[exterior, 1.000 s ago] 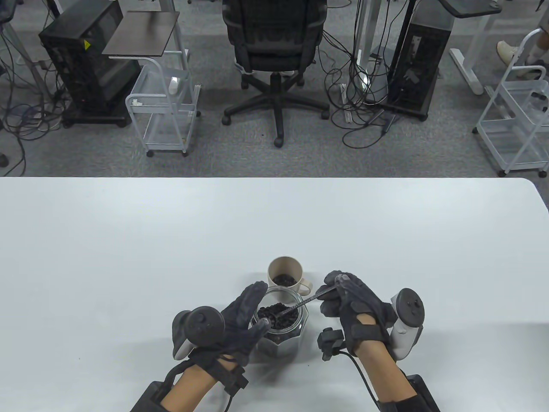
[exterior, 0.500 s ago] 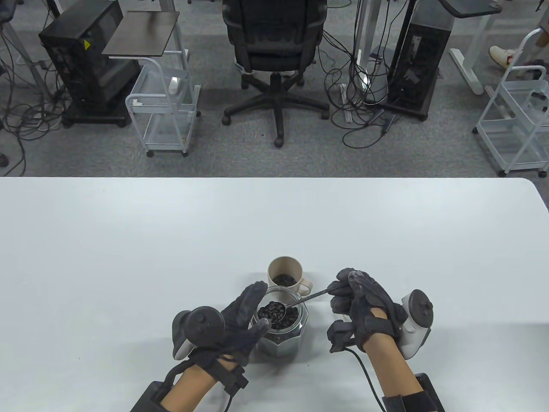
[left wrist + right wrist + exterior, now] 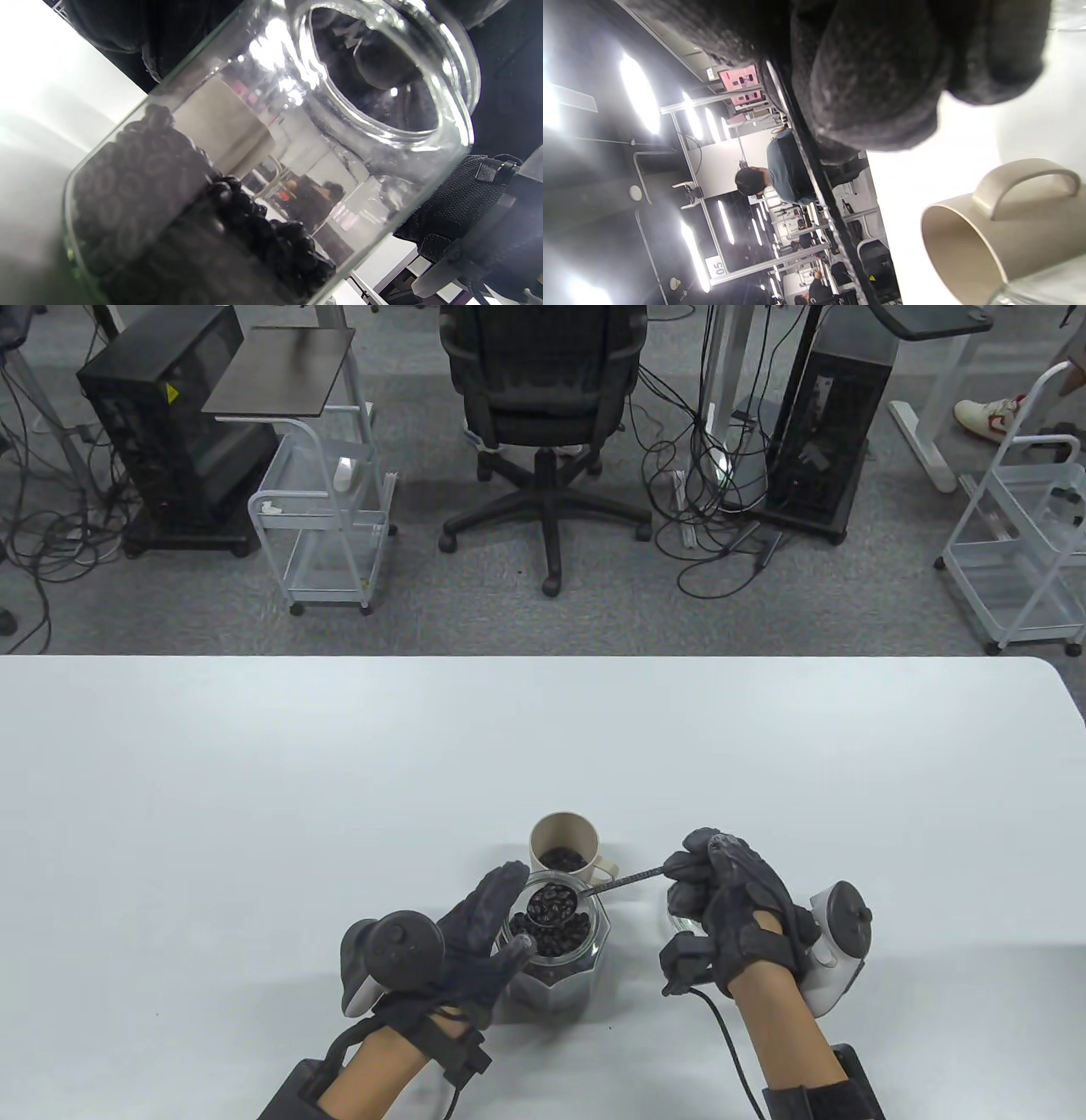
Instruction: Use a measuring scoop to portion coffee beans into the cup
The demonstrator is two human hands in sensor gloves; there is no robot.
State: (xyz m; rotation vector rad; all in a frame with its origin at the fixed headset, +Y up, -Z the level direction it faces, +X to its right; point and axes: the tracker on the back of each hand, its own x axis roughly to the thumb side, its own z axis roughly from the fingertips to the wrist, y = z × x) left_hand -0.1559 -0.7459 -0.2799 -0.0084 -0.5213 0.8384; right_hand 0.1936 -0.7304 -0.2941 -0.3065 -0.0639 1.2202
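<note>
**Loaded scoop lifted over the jar mouth**

Starting on my left, the left hand [image 3: 475, 937] wraps the glass jar [image 3: 556, 963], fingers curled around its far-left side and the thumb against its near-left side, so it is grasping the jar and holding it upright on the white counter [image 3: 254, 814]. In the left wrist view the jar [image 3: 271, 169] fills the picture: clear wall, wide round mouth, and coffee beans [image 3: 178, 220] piled in its lower part.

Just right of those fingertips, the bowl of the measuring scoop [image 3: 551, 903] hangs over the far part of the jar mouth, heaped with beans. Its thin dark handle runs up and to the right, passing close by the cup's handle in the table view.

Directly beyond the jar, and to the left of my right hand, stands the beige cup [image 3: 564, 844], with dark beans already in its bottom. The right wrist view shows the cup [image 3: 1001, 228] from the side, its handle and open rim plain to see.

On my right, the right hand [image 3: 734, 899] pinches the end of the scoop handle, fingers clenched around it. Below that hand I see a faint clear round shape on the counter; I cannot tell what it is.
</note>
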